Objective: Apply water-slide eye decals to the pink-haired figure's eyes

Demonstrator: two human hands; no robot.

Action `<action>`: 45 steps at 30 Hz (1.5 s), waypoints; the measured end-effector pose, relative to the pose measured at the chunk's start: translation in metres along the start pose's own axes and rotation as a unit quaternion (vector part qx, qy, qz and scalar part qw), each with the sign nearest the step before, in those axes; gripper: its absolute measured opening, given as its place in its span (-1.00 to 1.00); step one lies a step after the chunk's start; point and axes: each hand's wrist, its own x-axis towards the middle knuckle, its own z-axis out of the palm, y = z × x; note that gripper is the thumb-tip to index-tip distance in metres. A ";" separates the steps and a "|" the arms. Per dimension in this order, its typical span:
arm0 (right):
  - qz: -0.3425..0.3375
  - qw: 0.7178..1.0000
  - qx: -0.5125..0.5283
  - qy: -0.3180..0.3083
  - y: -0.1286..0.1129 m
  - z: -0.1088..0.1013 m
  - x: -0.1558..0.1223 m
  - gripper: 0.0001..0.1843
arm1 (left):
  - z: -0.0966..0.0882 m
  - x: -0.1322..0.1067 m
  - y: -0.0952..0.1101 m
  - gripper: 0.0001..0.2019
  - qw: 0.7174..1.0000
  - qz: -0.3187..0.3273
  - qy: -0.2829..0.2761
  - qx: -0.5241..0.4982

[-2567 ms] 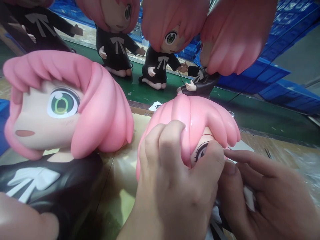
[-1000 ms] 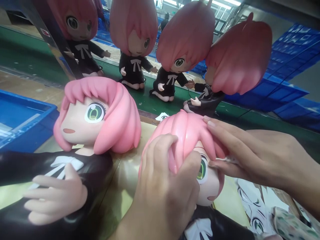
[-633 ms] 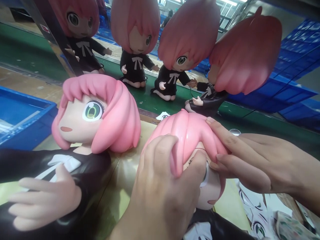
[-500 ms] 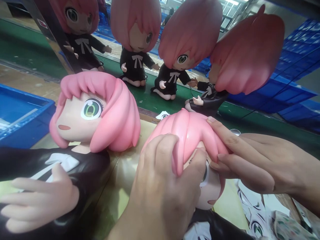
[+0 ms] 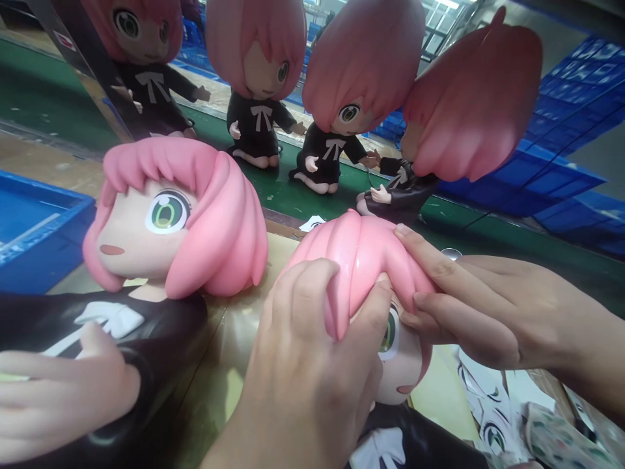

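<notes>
A large pink-haired figurine [image 5: 361, 260] in a black dress with a white bow lies face up in front of me, its head between my hands. My left hand [image 5: 307, 352] is closed around the near side of the head, with the thumb across the fringe and brow. My right hand [image 5: 469, 299] grips the far side, with one finger along the top of the hair and the others at the fringe edge beside the eye. Between my hands, one green eye and part of the mouth show; my left hand hides the rest of the face.
A second pink-haired figurine [image 5: 215, 221] lies at the left. Several more kneel in a row on the green surface [image 5: 273, 189] behind. A blue bin [image 5: 43, 228] stands at the far left. Cut-out sheets with printed eyes [image 5: 488, 397] and a patterned cloth [image 5: 556, 436] lie at the lower right.
The whole view has shifted slightly, so things appear a little further left. Between my hands, more of the figurine's green eye shows. Both hands keep nearly the same hold on its head.
</notes>
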 end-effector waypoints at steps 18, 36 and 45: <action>0.015 1.000 -0.010 -0.007 -0.003 0.002 -0.010 -0.87 | 0.008 0.001 0.004 -0.65 0.999 0.017 0.040 0.014; 0.027 1.000 -0.008 -0.002 -0.004 0.003 -0.016 -0.88 | 0.003 -0.001 0.001 -0.67 0.998 0.044 0.033 0.044; 0.031 0.999 0.007 0.012 -0.005 0.007 -0.023 -0.83 | 0.020 -0.002 0.013 -0.82 0.990 -0.035 0.132 0.034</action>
